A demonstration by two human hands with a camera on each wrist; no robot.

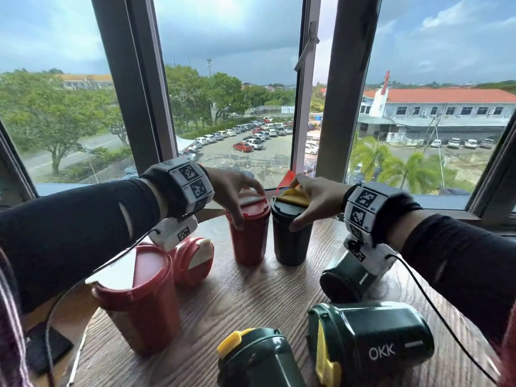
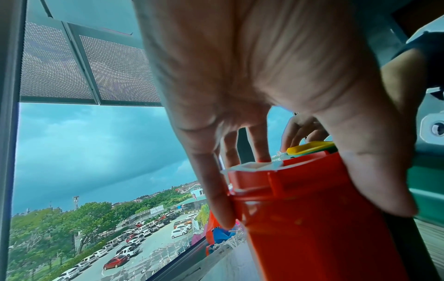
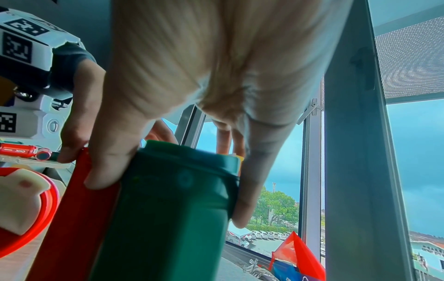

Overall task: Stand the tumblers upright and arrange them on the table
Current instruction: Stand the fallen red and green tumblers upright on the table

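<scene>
Two tumblers stand upright side by side at the far edge of the wooden table (image 1: 251, 297). My left hand (image 1: 237, 191) grips the red tumbler (image 1: 250, 238) from above by its lid; thumb and fingers curl round the lid rim in the left wrist view, left hand (image 2: 302, 190), red tumbler (image 2: 312, 237). My right hand (image 1: 310, 199) grips the dark green tumbler (image 1: 291, 241) by its yellow-flapped lid, also shown in the right wrist view: right hand (image 3: 173, 190), green tumbler (image 3: 168, 218). The two tumblers almost touch.
A red tumbler (image 1: 142, 300) stands near left, and another red one (image 1: 192, 261) lies on its side behind it. Two green tumblers (image 1: 346, 275) (image 1: 371, 342) lie on their sides at right. A third green one (image 1: 257, 358) sits at the front. Window frames rise just behind the table.
</scene>
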